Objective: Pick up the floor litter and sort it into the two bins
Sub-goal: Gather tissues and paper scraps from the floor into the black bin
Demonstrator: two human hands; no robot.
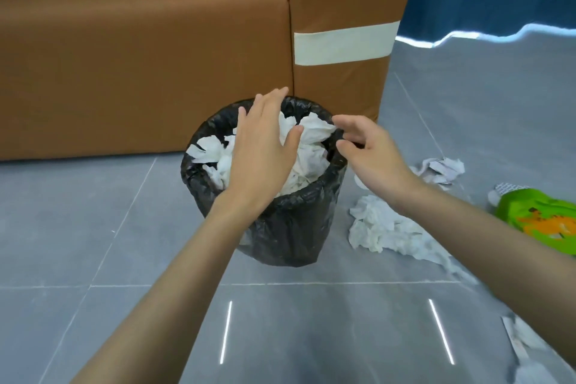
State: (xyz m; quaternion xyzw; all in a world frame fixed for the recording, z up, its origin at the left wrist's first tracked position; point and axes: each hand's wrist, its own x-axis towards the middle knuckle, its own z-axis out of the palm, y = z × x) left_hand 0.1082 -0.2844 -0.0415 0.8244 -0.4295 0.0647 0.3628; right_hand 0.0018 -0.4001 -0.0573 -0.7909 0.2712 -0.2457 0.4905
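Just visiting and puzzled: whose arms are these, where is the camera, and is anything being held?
No machine here: a person wears a camera on the head, looking down at their own bare hands. The left hand is spread flat over crumpled white tissues heaped in a round bin lined with a black plastic bag. The right hand hovers at its rim, fingers apart; neither plainly grips anything. On the grey tiled floor lie more white tissue, crumpled printed paper and a green and orange packet.

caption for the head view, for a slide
Open left hand over the tissue-stuffed black bin, right hand at its rim, more tissue on the floor
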